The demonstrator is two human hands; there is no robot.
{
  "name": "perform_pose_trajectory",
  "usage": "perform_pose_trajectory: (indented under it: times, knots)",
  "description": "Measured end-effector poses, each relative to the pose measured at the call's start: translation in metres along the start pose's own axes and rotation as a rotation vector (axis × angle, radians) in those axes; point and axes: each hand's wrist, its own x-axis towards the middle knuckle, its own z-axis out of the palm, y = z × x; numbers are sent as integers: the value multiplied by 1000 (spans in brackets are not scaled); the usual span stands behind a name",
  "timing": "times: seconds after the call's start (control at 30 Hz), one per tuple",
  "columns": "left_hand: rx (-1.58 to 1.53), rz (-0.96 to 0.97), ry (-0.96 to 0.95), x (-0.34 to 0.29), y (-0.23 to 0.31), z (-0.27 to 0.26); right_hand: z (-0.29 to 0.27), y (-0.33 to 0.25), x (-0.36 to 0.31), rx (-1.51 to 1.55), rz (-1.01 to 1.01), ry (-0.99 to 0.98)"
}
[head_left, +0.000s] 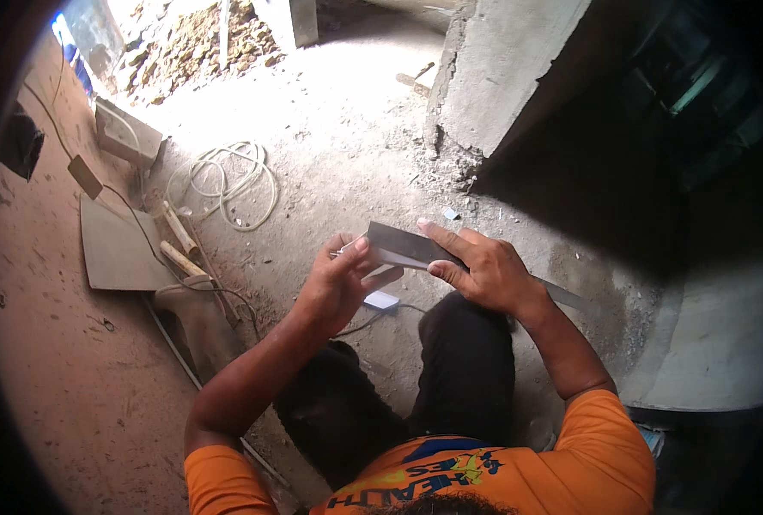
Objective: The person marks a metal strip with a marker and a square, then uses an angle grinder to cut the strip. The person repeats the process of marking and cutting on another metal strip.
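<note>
Above my knees, both hands hold a long, thin grey strip (403, 241) that looks like an angle profile, with a dark upper face and a paler lower edge. My left hand (340, 279) pinches its left end between thumb and fingers. Farther along, my right hand (490, 268) grips it, thumb on the near side and fingers over the top. The strip runs on behind my right wrist and shows again to the right of it. Beneath my left hand is a small white rectangular piece (381, 300), beside a dark cable.
A pale coiled hose (231, 184) lies on the dusty floor. Along the left wall lean a grey board (119, 245) and wooden pieces (181, 257); a wire with a box (85, 177) hangs there. A broken-edged concrete pillar (501, 69) stands ahead right, rubble (201, 51) far left.
</note>
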Motion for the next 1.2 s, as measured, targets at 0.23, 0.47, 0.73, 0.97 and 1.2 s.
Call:
perform_pose_trajectory:
  times: [0.23, 0.47, 0.73, 0.97, 1.2]
  knots:
    - [526, -110, 7, 19, -9, -3, 13, 26, -43, -44, 93, -45]
    - [514, -114, -170, 40, -42, -20, 7, 25, -64, -189, 91, -31]
    - [756, -60, -237, 47, -42, -32, -9, 20, -60, -242, 133, -144]
    - [746, -176, -140, 39, -35, -30, -11, 13, -50, -338, 91, -156]
    - [673, -169, 12, 35, -40, -21, 1, 8, -48, -358, 89, -142]
